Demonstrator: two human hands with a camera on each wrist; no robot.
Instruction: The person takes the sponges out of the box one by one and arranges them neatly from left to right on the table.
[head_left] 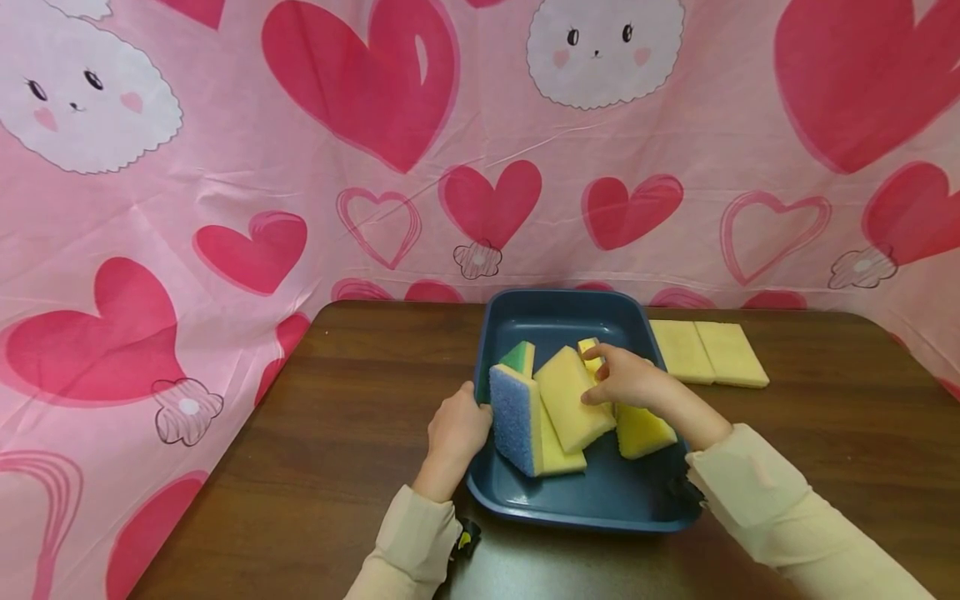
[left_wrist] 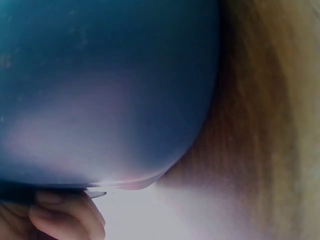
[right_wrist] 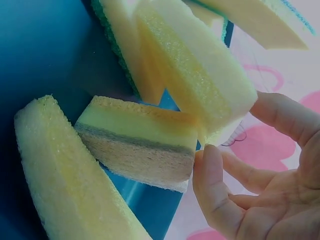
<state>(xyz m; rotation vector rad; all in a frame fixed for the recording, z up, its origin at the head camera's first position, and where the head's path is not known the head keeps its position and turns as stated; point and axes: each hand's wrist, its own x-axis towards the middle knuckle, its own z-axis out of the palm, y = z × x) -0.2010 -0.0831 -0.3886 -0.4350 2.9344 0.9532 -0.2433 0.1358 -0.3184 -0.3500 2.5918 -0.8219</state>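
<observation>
My left hand (head_left: 459, 427) grips the left rim of a dark blue rectangular tray (head_left: 577, 506); its curled fingers (left_wrist: 67, 217) show at the tray's edge in the left wrist view. Over the tray, my right hand (head_left: 637, 387) pinches a yellow sponge (head_left: 572, 400) at its end between thumb and finger. That sponge tilts over the others. To its left stands a sponge with a blue scouring face (head_left: 514, 421), with a green-faced sponge (head_left: 519, 358) behind. A smaller sponge with a greyish pad (right_wrist: 140, 145) lies right by my fingertip. Another yellow sponge (head_left: 643, 433) sits on the right.
Two flat yellow sponges (head_left: 682, 352) lie side by side on the brown wooden table (head_left: 360, 400), right of the tray. A pink cloth with hearts (head_left: 491, 200) hangs behind the table. A small dark object (head_left: 467, 537) is by my left cuff.
</observation>
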